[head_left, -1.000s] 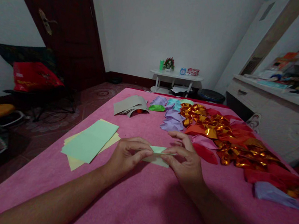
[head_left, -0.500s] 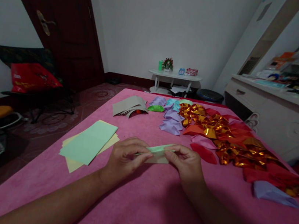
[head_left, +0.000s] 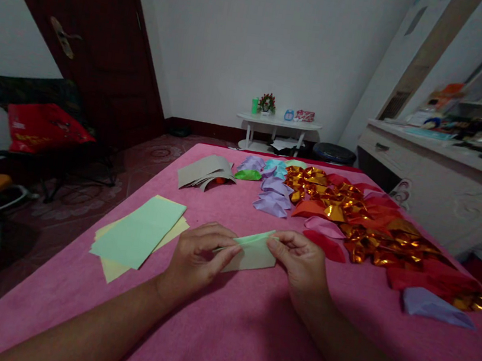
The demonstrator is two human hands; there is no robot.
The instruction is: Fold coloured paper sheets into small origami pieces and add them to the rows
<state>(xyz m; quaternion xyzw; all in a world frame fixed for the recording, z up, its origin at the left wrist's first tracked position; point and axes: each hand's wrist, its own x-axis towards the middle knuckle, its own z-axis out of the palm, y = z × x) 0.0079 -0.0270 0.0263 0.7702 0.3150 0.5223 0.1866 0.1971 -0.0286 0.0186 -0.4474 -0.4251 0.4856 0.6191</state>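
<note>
A folded strip of pale green paper is held just above the pink tablecloth. My left hand pinches its left end between thumb and fingers. My right hand pinches its right end, fingers curled. To the left lies a small stack of flat green and yellow sheets.
Folded paper shapes lie beyond my hands: purple ones, a long heap of gold and red foil ones, a lone purple one at right, grey sheets at the back. A dark door, a white side table and a cabinet surround the table.
The green paper has been lifted and opened out from a thin flat strip into a wider tilted piece. Both hands have drawn slightly nearer to me.
</note>
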